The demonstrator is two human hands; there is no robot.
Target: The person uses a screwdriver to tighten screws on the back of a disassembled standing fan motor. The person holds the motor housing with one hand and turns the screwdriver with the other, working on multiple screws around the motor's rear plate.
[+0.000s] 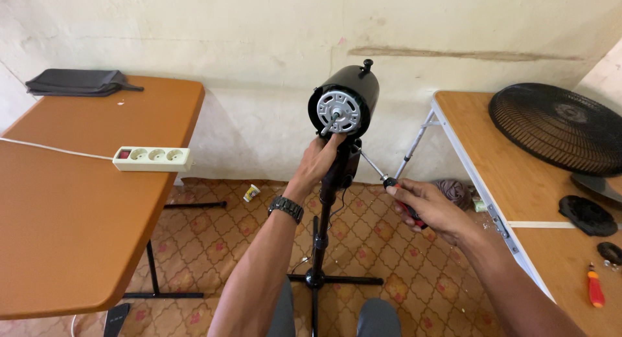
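A black stand fan motor housing point(353, 91) with a silver front plate and bare shaft sits on a black pole point(317, 240) with a cross base on the floor. My left hand point(319, 161), wearing a black wristwatch, grips the neck just below the motor. My right hand point(424, 211) holds a screwdriver point(387, 180) with a red and black handle. Its metal tip points up-left at the neck joint under the housing.
A brown table point(71, 233) on the left carries a white power strip point(152, 158) and a folded grey cloth point(78, 82). On the right wooden table point(518, 181) lie a black fan grille point(557, 126), black round parts point(587, 215) and an orange screwdriver point(595, 288). Patterned floor below.
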